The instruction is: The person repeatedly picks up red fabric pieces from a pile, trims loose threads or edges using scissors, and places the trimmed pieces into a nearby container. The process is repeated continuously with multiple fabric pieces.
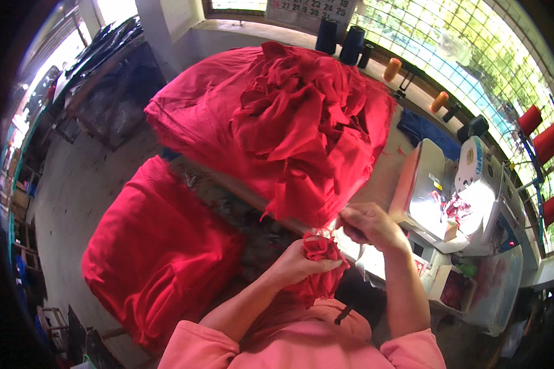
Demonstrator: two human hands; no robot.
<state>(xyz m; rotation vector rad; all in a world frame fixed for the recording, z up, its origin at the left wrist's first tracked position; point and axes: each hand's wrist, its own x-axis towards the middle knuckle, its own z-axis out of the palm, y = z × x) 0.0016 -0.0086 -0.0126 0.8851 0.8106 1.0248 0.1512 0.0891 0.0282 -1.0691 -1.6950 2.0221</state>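
My left hand is closed around a gathered bunch of red fabric just in front of my body. Close by on the right, my right hand has its fingers curled together beside the bunch's upper end. What it grips, if anything, is too small and hidden to make out. Beyond both hands, a large heap of red cloth pieces covers the table, its loose edges hanging down almost to my fingers.
A second red cloth pile stands at the left. On my right is a white sewing machine, lit by its lamp, with a small open box below it. Dark thread cones and orange spools line the sill under the meshed window.
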